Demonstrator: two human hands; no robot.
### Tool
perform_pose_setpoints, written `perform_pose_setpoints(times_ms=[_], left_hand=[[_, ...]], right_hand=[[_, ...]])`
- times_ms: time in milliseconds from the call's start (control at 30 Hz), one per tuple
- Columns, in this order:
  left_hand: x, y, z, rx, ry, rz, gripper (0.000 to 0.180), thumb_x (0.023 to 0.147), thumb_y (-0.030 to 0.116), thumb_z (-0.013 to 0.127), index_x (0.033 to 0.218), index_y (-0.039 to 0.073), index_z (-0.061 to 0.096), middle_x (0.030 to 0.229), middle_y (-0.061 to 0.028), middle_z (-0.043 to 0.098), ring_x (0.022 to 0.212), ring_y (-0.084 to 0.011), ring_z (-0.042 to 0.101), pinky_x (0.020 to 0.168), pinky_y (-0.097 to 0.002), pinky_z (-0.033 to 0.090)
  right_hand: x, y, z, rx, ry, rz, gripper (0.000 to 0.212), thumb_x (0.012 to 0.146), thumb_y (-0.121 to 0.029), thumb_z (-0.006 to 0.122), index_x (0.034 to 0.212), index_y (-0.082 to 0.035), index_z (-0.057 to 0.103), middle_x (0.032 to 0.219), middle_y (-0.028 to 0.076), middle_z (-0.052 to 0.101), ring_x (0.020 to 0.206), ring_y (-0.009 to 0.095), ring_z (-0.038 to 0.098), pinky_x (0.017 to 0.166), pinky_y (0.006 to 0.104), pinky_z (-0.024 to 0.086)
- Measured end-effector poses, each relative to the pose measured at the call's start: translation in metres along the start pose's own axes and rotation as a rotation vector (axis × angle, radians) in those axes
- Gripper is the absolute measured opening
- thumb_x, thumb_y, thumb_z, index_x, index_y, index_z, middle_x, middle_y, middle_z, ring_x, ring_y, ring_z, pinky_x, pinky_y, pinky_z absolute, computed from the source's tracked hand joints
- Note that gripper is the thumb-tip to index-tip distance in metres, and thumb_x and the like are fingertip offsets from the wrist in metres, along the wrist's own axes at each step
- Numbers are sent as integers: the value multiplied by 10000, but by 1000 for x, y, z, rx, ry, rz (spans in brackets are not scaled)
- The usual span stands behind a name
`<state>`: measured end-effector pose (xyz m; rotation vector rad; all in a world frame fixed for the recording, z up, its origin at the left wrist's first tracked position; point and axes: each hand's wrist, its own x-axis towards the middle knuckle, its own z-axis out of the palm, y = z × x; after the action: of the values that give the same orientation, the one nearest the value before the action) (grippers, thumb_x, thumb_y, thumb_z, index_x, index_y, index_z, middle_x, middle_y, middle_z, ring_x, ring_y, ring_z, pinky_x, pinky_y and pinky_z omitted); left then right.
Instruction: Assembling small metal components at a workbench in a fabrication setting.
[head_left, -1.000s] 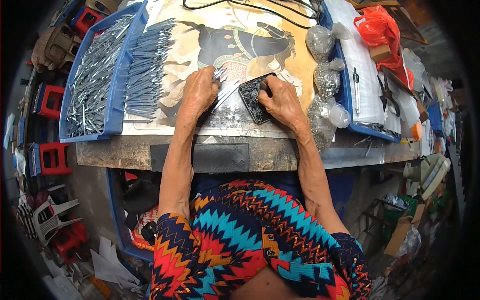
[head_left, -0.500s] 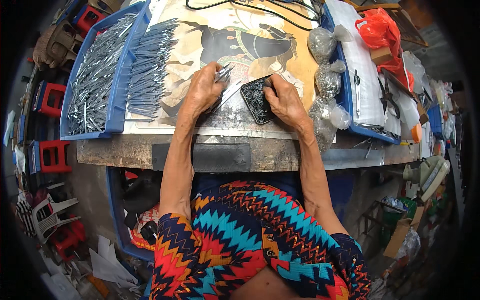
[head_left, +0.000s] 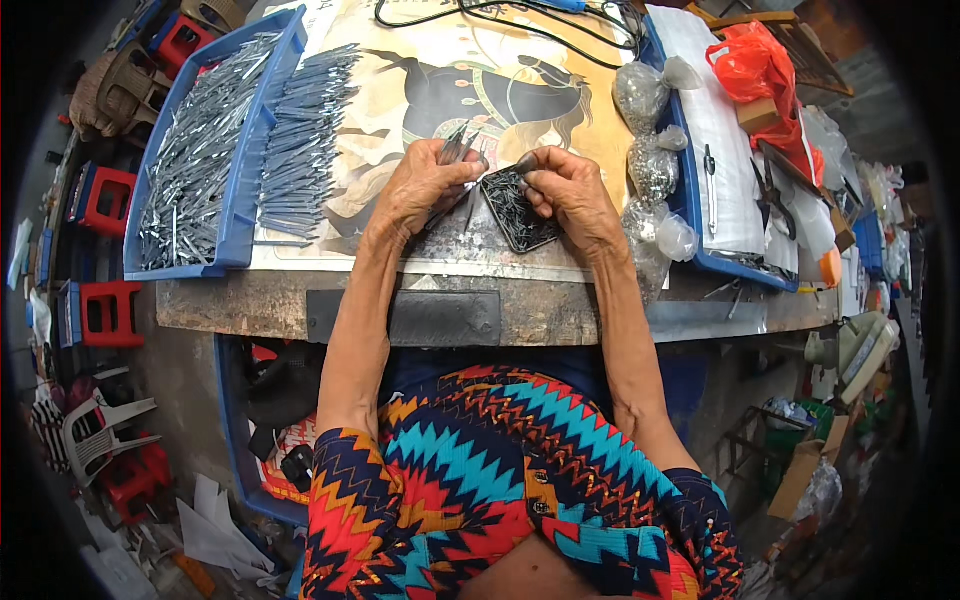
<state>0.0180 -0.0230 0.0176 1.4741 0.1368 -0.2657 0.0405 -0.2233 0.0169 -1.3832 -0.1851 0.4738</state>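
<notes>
My left hand [head_left: 418,190] is closed around a small bunch of slim metal pieces [head_left: 457,145], their ends poking up past the thumb and fingertips. Beside it, my right hand [head_left: 578,203] is pinched above the far right corner of a small black tray [head_left: 499,224]. Many tiny dark metal pins or screws [head_left: 513,208] fill that tray. Whatever sits between the right fingertips is too small to make out. The two hands' fingertips are close together but apart. A few long thin pieces lie on the table under the left hand, partly hidden by it.
On the left, a blue bin [head_left: 237,205] holds a heap of slim metal pieces, with a stacked row [head_left: 303,150] alongside. Knotted plastic bags [head_left: 655,165] of small parts line a second blue bin [head_left: 692,215] at right. Pliers [head_left: 772,200] and a black cable [head_left: 520,12] lie beyond.
My right hand has risen from inside the black tray to a pinch over its corner. My left hand has turned and moved slightly right, bringing the bunch nearer the right fingertips.
</notes>
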Motion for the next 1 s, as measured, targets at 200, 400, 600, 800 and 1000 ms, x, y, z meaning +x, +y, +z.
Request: perform_pose_setpoints(times_ms=[200,400,600,800,1000], left_hand=[[0,-1,1,-168,-55,-3,167,754,124,693,799,51,550,595,50,482,439,-13,350,377,-162,235],[0,-2,9,-273,-85,43,211,730,113,716,850,14,574,633,5,542,450,-30,404,385,-166,278],[-3,-1,20,-178,-119,20,199,737,100,700,855,-8,582,614,3,534,459,-38,422,390,-176,292],[-4,-3,21,-164,-149,26,178,750,80,679,859,-16,577,596,12,512,457,-38,405,395,-183,276],[-4,-5,22,-175,-157,35,148,764,63,658,862,-9,572,588,16,502,445,-38,385,393,-186,260]], right_hand=[[1,-1,2,235,1,17,161,827,-34,572,949,71,579,704,66,598,581,106,572,550,187,485],[6,6,-1,244,2,-78,146,863,-83,563,926,46,589,695,54,598,568,85,559,525,163,457],[7,5,9,261,47,-194,143,889,-115,529,918,21,563,665,30,566,548,68,507,505,161,408],[6,5,12,286,-6,-207,143,891,-108,519,916,30,550,678,41,551,571,83,492,538,181,409],[4,5,11,226,0,-208,143,891,-106,513,912,31,550,676,39,545,567,80,481,532,180,400]])
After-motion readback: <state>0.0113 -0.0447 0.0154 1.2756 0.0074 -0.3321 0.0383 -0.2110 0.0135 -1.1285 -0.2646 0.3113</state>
